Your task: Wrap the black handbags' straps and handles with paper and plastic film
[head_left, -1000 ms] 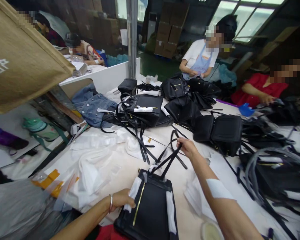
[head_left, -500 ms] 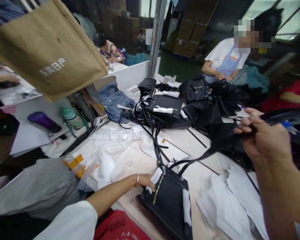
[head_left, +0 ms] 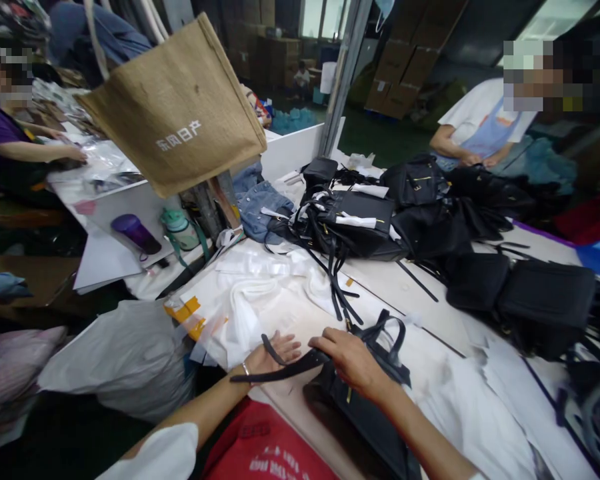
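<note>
Presently, item by item, from my hands outward.

1. Right hand (head_left: 353, 360): palm down on the black bag (head_left: 365, 413), fingers closed over one end of its strap (head_left: 280, 373).
2. Left hand (head_left: 273, 352): open, fingers spread flat on the bench (head_left: 405, 287), just left of the bag. The strap runs past my wrist, and a short loose end lies across my fingers.
3. Black bag: lying flat at the near edge of the bench, under my right hand, with its handle loop (head_left: 391, 330) on the far side.
4. Step, as I judge it: the strap is being drawn out leftward from the bag and laid down. Any next move calls for a firm pinch on the strap and for the bag to be held back from the near edge.
5. Changed from half a second ago: my right hand was up at the right, pulling the strap taut in the air, and is now down on the bag. My left hand has left the bag's white-wrapped corner for the bench.
6. Beyond: white tissue paper (head_left: 260, 293) just past my left hand, and a heap of black bags (head_left: 360, 220) farther off. A jute bag (head_left: 180, 127) hangs at far left, and a co-worker in an apron (head_left: 480, 127) is at far right.
</note>
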The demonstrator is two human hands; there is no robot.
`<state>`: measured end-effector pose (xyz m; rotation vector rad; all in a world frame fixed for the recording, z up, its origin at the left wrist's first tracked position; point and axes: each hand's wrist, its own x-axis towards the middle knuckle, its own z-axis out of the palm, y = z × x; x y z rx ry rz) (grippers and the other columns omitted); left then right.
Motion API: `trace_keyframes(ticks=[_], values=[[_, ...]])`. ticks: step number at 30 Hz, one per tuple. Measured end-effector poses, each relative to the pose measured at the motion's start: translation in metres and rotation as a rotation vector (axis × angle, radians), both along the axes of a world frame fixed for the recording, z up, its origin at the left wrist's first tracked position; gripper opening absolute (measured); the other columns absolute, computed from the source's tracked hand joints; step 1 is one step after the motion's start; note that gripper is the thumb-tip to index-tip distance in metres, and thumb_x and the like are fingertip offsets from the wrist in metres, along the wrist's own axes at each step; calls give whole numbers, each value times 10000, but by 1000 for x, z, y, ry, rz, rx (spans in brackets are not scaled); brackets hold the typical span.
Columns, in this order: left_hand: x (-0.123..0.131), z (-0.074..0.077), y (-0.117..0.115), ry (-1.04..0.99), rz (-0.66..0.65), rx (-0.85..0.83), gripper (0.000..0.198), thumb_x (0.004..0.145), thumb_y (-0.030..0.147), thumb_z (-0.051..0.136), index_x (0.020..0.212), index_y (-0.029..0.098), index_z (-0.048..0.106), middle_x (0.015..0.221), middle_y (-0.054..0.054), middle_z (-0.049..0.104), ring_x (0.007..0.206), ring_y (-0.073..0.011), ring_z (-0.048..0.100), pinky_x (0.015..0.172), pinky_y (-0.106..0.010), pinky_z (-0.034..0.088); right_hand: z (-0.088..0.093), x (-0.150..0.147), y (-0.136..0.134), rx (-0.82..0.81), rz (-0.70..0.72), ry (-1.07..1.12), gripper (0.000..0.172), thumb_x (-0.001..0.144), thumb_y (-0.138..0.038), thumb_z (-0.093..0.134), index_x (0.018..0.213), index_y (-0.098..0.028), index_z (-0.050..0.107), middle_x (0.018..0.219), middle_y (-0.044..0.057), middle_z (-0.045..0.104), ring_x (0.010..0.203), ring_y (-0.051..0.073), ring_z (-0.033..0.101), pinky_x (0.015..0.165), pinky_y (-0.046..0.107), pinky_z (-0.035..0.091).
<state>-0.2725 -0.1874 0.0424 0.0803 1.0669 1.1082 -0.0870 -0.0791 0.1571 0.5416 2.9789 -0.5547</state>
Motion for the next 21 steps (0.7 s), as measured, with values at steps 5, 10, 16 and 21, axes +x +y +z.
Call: trace_keyframes(ticks=[5, 10, 16, 21], values=[[-30, 11, -14, -433, -288, 213, 716, 707, 617, 609, 1258, 190, 445, 1289, -184, 493, 1072, -328, 570, 915, -519, 390, -18, -13, 8, 53, 55, -68, 266, 909, -172, 392, 1098, -261, 557, 898, 42, 560, 822, 173, 500, 714, 277, 332], [-25, 10, -8, -370, -663, 232, 579, 666, 345, 745, 1164, 182, 500, 1083, -173, 623, 884, -292, 655, 839, -481, 445, -72, -34, 32, 187, -20, -311, 213, 875, -124, 428, 986, -197, 595, 906, 91, 590, 899, 221, 526, 770, 327, 355], [2, -39, 6, 335, -627, -19, 274, 731, 326, 659, 864, 122, 533, 561, -47, 609, 431, -159, 572, 590, -378, 514, -107, -46, 26, 217, -139, -391, 331, 823, -69, 464, 1127, -164, 552, 1016, 148, 591, 994, 279, 523, 833, 405, 357], [24, -51, 18, 519, -695, -22, 211, 874, 315, 407, 887, 129, 505, 657, -85, 650, 535, -172, 629, 582, -316, 512, -70, -32, -2, 88, -455, -160, 216, 885, -200, 458, 1078, -175, 552, 1007, 99, 605, 965, 207, 544, 810, 293, 373]])
